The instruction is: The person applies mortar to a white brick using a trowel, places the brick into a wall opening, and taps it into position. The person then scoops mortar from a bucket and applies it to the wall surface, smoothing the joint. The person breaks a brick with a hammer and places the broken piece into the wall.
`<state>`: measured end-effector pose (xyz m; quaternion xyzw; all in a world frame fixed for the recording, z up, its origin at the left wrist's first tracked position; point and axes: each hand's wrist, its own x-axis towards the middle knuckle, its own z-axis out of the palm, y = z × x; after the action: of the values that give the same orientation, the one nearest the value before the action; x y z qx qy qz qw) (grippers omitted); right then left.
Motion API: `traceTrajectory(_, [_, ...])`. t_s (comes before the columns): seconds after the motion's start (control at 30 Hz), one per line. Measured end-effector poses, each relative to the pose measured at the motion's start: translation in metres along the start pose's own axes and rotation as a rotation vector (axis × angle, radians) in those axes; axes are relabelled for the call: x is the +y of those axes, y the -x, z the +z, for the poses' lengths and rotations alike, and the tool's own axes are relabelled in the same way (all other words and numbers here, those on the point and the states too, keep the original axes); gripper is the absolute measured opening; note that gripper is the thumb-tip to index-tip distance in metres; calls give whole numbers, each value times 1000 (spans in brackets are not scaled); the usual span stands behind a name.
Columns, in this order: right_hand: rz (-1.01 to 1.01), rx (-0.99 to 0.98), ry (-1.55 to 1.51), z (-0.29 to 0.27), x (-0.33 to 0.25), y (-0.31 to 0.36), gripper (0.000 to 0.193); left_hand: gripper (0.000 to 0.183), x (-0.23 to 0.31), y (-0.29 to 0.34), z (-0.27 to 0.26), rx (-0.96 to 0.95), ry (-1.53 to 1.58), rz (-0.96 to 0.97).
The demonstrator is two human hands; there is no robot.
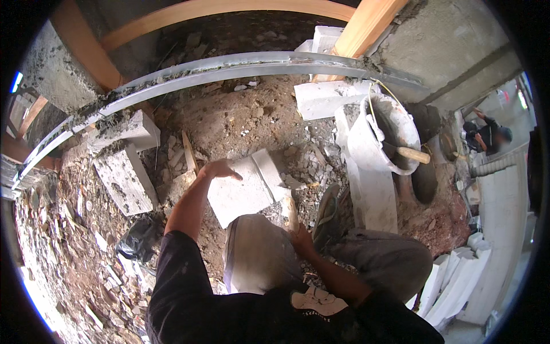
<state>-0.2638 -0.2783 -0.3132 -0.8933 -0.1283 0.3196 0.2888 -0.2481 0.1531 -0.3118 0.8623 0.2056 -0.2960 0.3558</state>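
A pale block (pixel 238 192), probably lightweight concrete, lies tilted before my knees, with a groove or cut line across its right part. My left hand (pixel 220 170) grips its far left corner, the thumb laid over the top face. In my right hand (pixel 301 238) is a wooden-handled tool (pixel 291 211). Its whitish head meets the near right edge of the block, and I cannot make out the head's kind. My bent left knee is just below the block.
A mortar-smeared white bucket (pixel 365 140) stands at the right, a wooden handle (pixel 413 154) jutting from it. Loose pale blocks (pixel 127 179) lie left. A metal rail (pixel 229 65) crosses the far side below timber beams (pixel 366 28). Rubble covers the ground. Another person (pixel 491 135) is far right.
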Motion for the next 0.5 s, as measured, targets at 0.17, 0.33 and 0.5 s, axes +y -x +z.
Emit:
traceTrajectory(0.17, [-54,-53,47,-2,10,12,45,108,-9,2,50,192,162,57])
traceTrajectory(0.33, [-53,18,102,5,11,22,45,101,-8,37,62,216,266,91])
traceTrajectory(0.5, [-43,130,6,41,88,24,51,92,39,109,68,331,154,187])
